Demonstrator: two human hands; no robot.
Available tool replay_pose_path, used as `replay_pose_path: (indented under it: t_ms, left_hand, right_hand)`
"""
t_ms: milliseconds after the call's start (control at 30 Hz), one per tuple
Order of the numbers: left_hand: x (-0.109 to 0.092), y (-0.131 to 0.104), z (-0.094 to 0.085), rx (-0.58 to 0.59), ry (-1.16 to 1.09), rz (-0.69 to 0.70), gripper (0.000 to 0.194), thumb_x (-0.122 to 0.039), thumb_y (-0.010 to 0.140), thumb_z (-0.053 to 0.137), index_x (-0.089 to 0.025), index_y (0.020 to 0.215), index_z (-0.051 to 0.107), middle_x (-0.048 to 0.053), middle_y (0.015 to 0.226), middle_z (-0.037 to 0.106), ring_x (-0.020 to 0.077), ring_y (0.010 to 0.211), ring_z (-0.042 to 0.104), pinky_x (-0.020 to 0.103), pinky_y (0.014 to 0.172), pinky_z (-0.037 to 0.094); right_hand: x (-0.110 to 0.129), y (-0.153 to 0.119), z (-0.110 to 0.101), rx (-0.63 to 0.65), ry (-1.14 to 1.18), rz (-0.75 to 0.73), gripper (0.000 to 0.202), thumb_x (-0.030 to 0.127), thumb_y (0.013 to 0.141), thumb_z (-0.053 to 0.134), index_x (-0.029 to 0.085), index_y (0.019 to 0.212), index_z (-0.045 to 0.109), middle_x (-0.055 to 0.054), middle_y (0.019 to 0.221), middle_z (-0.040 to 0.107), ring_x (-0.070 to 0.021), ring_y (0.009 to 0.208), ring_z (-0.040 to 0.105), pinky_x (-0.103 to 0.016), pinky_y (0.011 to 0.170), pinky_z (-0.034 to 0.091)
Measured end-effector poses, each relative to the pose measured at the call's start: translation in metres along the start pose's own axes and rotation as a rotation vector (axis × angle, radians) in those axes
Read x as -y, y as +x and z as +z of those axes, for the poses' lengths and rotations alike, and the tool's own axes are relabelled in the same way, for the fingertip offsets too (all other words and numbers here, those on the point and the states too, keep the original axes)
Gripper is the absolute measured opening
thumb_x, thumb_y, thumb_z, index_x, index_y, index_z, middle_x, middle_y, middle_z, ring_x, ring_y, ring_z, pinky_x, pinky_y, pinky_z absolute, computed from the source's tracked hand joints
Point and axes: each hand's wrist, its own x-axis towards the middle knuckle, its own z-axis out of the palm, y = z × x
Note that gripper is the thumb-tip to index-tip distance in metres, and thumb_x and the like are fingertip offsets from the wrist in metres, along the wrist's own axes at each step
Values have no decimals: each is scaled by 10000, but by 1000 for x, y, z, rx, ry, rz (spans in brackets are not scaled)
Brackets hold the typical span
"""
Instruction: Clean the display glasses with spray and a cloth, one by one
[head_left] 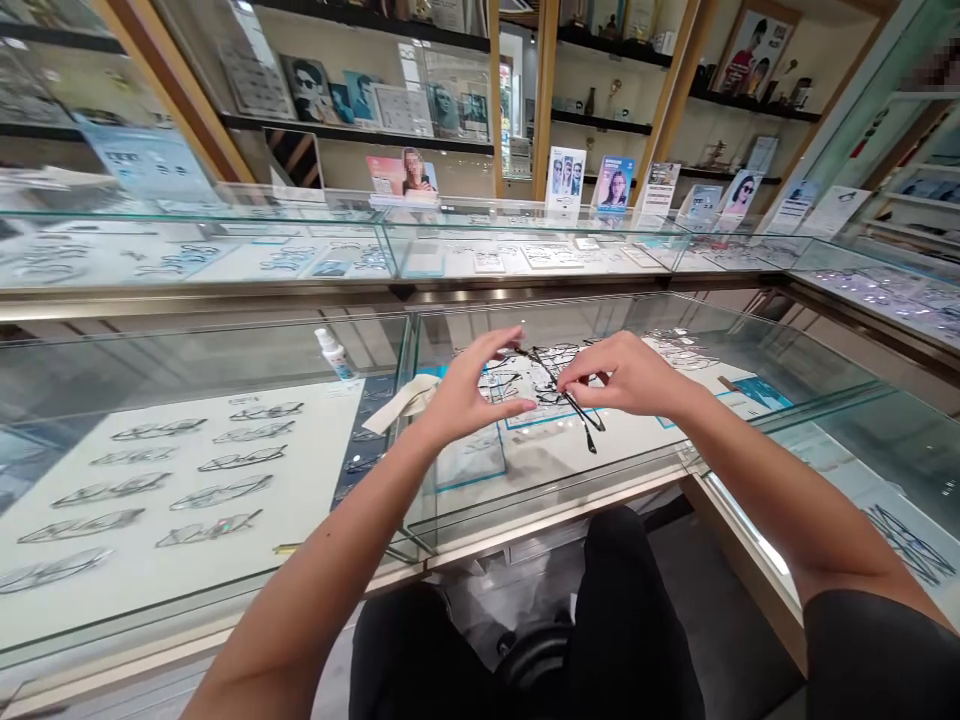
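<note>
Above the glass display case, my right hand (622,375) pinches a pair of dark-framed eyeglasses (576,408) by the folded temples, whose tips point down toward me. My left hand (480,385) is beside the front of the glasses, with thumb and fingers spread apart and nothing gripped between them. Just left of that hand, a cream cloth (401,402) lies on the glass top. A white spray bottle (333,353) stands farther back on the left.
Rows of eyeglasses (229,492) lie inside the glass case (465,535) at left, with more frames under my hands. A second glass counter (390,245) runs across behind, topped with small advertising cards (566,180). My knees are below the case's front edge.
</note>
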Motion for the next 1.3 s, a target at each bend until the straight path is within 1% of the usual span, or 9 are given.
replay_pose_path:
  t_ms: [100,200,367,567,700,800,867,1067,1300]
  left_hand:
    - [-8,-1,-10,64,-46,-39,806,-545,785,915,-392,1514,605,93,1361,733,297,1187,730,473,1035,612]
    - [-11,0,-20,90,-53,-105,698,-573,776,916,-300,1384,711,97,1255,771,272,1091,756,442,1002,627]
    - [-12,5,-30,86,-71,-88,645,-600,677,968,-248,1188,794,87,1142,807,251,1039,769,389,956,637]
    - [-17,13,-44,50,-37,-30,503,-559,728,951,-269,1117,819,64,1069,823,221,964,780,369,904,649]
    - [-23,30,-60,-95,71,65,480,-552,742,946,-274,1112,819,68,1078,828,233,994,785,392,925,656]
    - [-29,50,-76,-297,231,182,465,-547,762,935,-291,1129,809,57,1083,830,243,1026,787,429,970,658]
    - [-33,62,-86,-426,321,244,457,-540,786,920,-313,1164,799,45,1106,826,254,1051,784,456,986,665]
    - [-38,73,-96,-623,375,289,498,-501,835,893,-346,1286,751,41,1204,795,278,1092,776,510,1003,688]
    - [-42,71,-84,-691,345,262,634,-484,862,876,-344,1422,612,55,1302,741,277,1183,757,482,1022,684]
  right_hand:
    - [6,7,9,19,29,-104,268,178,888,641,297,891,881,28,841,846,-153,665,702,-286,669,450]
    - [4,12,13,27,63,-191,233,159,874,658,263,880,868,24,796,834,-139,635,690,-273,643,442]
    - [1,21,11,15,158,-185,227,127,856,650,231,864,851,23,790,825,-113,623,677,-241,600,446]
    - [5,32,1,-15,199,-220,209,145,864,661,231,873,851,25,771,813,-106,627,673,-233,594,458]
    - [6,42,-16,-77,225,-210,208,238,914,718,256,1076,847,-4,959,850,-139,788,743,-247,666,521]
    - [5,53,-27,-234,208,-190,543,385,853,855,304,1376,734,-54,1339,784,-213,1081,757,-324,844,598]
    - [4,62,-29,-350,153,-186,712,452,804,909,321,1461,667,-73,1454,721,-259,1199,729,-399,952,605]
    - [11,90,-22,-592,97,-209,438,433,929,803,289,1338,736,-69,1307,774,-251,1081,758,-469,1015,616]
    - [14,100,-19,-620,231,-196,388,435,920,809,288,1277,767,-56,1269,773,-246,1097,750,-452,1000,640]
